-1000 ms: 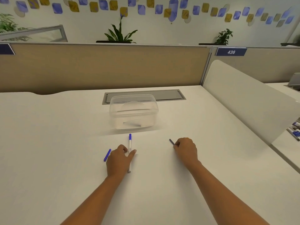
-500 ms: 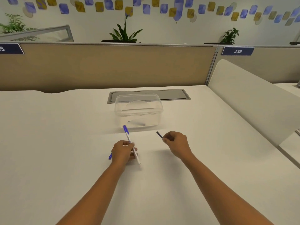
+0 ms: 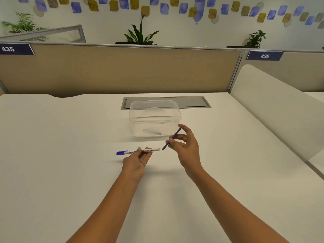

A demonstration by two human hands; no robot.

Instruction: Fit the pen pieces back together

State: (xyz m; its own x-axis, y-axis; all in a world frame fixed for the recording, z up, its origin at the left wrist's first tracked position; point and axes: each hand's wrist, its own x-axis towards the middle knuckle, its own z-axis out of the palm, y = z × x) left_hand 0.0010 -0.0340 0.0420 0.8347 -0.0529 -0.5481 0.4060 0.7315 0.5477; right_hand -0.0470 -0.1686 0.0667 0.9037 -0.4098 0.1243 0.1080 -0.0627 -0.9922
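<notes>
White-barrelled whiteboard marker [image 3: 140,151] with blue cap lies level across the left hand [image 3: 137,159], cap end pointing left, bare end pointing right; fingers curled under and round the barrel, thumb on top, marker held above the bench [image 3: 52,155] a bit left of centre. Just right of the marker's bare end, a thin dark blue stick [image 3: 171,139], tilted with its top leaning far-right, pinched near its middle by the right hand [image 3: 186,146] between thumb and fingertips, other fingers loosely spread upward. Lower tip of the stick near the marker's right end, not touching. Both hands raised off the bench, close together, both forearms coming in from the near edge. Just beyond the hands, clear plastic container [image 3: 155,118], rectangular, rounded corners, standing on the bench; the stick's top overlaps its near-right corner in view, contact cannot be told. Something dark shows through the container's wall low down, too unclear to name. Behind the container, a grey cable hatch [image 3: 192,102] set in the bench. Tan partition [image 3: 114,71] along the far edge, number plates 435 [image 3: 15,49] at left and 436 [image 3: 264,56] at right, white side divider [image 3: 273,106] on the right. Potted plants [image 3: 140,35] above the partition, wall with blue and yellow shapes.
</notes>
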